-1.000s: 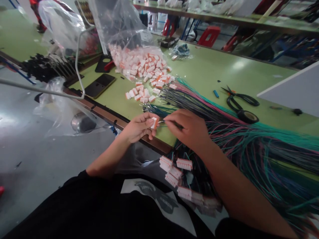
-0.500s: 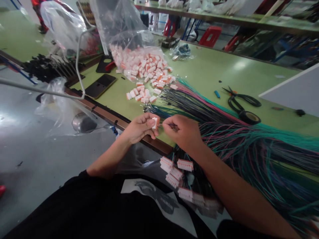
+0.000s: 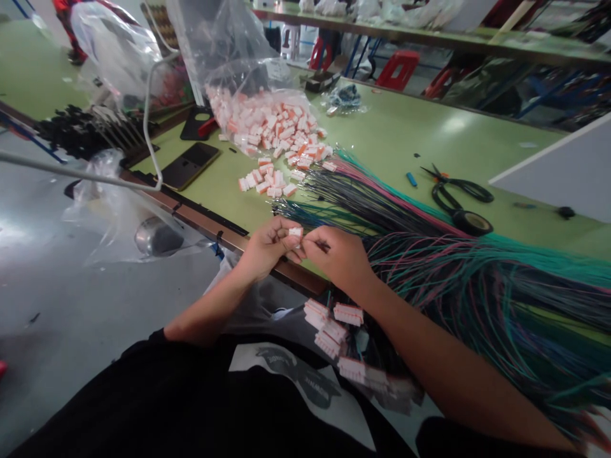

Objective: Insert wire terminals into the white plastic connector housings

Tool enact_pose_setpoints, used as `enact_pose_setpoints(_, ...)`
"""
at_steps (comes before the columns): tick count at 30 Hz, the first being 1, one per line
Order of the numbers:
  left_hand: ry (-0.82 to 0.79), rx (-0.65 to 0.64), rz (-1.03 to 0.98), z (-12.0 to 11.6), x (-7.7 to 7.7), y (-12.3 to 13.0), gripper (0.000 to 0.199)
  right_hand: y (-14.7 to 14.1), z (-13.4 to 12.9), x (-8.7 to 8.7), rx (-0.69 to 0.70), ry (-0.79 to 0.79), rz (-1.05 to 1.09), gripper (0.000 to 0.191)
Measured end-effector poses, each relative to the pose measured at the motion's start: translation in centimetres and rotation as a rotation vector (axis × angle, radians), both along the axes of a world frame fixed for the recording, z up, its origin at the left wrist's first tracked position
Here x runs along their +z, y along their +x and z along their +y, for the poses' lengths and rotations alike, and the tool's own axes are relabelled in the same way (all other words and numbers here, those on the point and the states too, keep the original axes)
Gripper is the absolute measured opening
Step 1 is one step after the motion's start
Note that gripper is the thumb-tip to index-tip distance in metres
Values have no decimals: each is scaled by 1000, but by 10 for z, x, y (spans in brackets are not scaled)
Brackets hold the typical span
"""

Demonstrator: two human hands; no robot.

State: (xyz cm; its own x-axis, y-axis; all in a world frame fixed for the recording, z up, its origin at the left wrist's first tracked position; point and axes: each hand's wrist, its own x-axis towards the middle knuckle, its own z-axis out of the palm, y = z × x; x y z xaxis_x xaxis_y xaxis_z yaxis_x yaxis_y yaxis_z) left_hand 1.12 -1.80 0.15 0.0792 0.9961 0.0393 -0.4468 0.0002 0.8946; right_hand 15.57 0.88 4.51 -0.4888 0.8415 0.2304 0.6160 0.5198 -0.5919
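My left hand (image 3: pixel 268 249) pinches a small white and orange connector (image 3: pixel 295 233) over the table's front edge. Close on its right, my right hand (image 3: pixel 340 254) is closed in a pinch, its fingertips beside the connector; a thin dark wire seems to be in them, mostly hidden. Behind my hands lie loose white and orange connectors (image 3: pixel 268 178), with a bigger heap (image 3: pixel 286 124) spilling from a clear bag. Bundles of green, pink and black wires (image 3: pixel 410 210) stretch to the right. Below my right forearm hang several wired connectors (image 3: pixel 348 313).
A phone (image 3: pixel 191 165) lies near the table's left edge. Black-handled scissors (image 3: pixel 461 191), a roll of black tape (image 3: pixel 472 222) and a small blue piece (image 3: pixel 411 179) are at the right. A bent metal rod (image 3: pixel 147 108) crosses the left side. Red stools (image 3: pixel 398 70) stand behind.
The connector in my left hand has turned, showing more white and less orange. My right hand has come slightly closer to it. The whole view has shifted a little.
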Motion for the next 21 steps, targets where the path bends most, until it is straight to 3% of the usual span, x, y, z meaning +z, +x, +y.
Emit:
enact_pose_setpoints(6,-8,30,57,-3,2,0,44,7,5,4,45,-82,70,11)
enact_pose_setpoints(13,-12,33,112,-6,4,2,37,4,1,-3,68,-97,60,17)
enact_pose_setpoints(17,46,-154,17,-4,-1,-8,35,29,35,7,200,-216,-50,23)
enact_pose_setpoints(21,78,-359,-34,-4,-4,-19,30,53,73,8,-75,91,-458,25)
